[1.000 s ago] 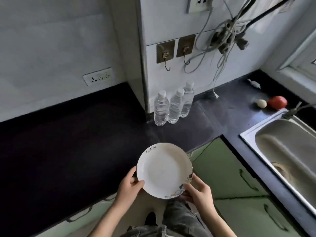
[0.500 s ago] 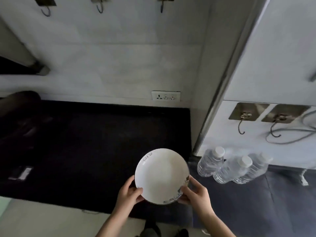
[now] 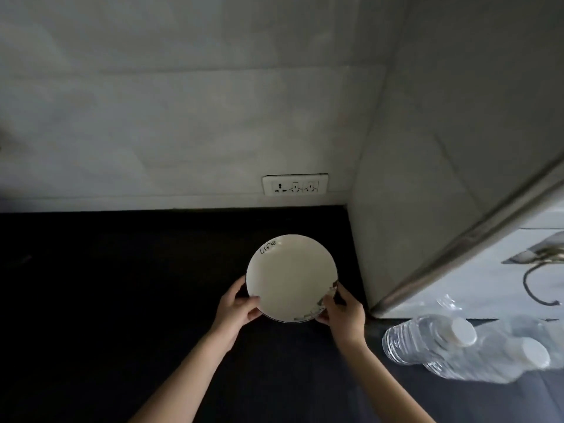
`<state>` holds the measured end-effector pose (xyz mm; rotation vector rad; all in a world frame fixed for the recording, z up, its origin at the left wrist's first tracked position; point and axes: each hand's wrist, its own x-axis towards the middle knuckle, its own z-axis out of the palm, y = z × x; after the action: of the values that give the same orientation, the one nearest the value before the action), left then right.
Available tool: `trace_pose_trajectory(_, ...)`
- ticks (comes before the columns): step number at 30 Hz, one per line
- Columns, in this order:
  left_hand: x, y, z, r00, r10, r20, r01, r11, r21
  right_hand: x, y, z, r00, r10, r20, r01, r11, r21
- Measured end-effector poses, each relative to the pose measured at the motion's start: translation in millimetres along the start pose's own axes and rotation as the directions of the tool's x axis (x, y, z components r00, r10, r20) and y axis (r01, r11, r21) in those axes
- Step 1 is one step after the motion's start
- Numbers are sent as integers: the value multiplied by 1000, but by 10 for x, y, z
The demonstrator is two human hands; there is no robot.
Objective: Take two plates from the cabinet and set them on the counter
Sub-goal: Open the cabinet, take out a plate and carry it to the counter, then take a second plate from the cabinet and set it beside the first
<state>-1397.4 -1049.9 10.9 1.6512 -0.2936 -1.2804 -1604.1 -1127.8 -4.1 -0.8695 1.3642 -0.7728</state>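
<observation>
A round white plate (image 3: 290, 276) with the word "life" written near its far rim and a small drawing on its near right rim is over the dark counter (image 3: 122, 285), close to the wall corner. My left hand (image 3: 241, 309) grips its near left rim and my right hand (image 3: 343, 314) grips its near right rim. I cannot tell whether the plate touches the counter. No second plate and no cabinet is in view.
A white wall socket (image 3: 295, 184) sits just above the counter's back edge. A protruding wall column (image 3: 427, 178) stands right of the plate. Clear water bottles (image 3: 457, 343) stand on the counter at the right, below a wall hook (image 3: 540, 270).
The view has swung left and nearer to the dark counter. Both hands have carried the plate forward over the counter toward the wall corner; the grip is unchanged.
</observation>
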Motion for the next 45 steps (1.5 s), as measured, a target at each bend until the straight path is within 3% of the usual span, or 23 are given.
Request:
trace_pose_trajectory(10,672,142,57,998,-7,69,9,1000,-27,527,-61,237,998,-2,-59,5,999,54)
trace_pose_trajectory(29,773,252,301,1000,-4,27,6,998,-67,763,-238,253,996,60,-60,-60,998,8)
trace_pose_trajectory(34,443,267,272,999,38,-1,-38,992,124,514,-288,163,990,137,-33,-139,988,-72)
trace_pose_trajectory(39,-401,300,69,977,211,-8,-198,927,318,-98,-423,-143,992,73,99,-57,987,-149)
trace_pose_trajectory(42,-1048,155,-96,957,279,-74,-241,914,327,-567,-444,-348,963,41,268,20,975,-221)
trace_pose_trajectory(45,-1674,-251,-203,938,252,-238,-197,953,232,-914,-330,-612,878,100,468,80,933,-350)
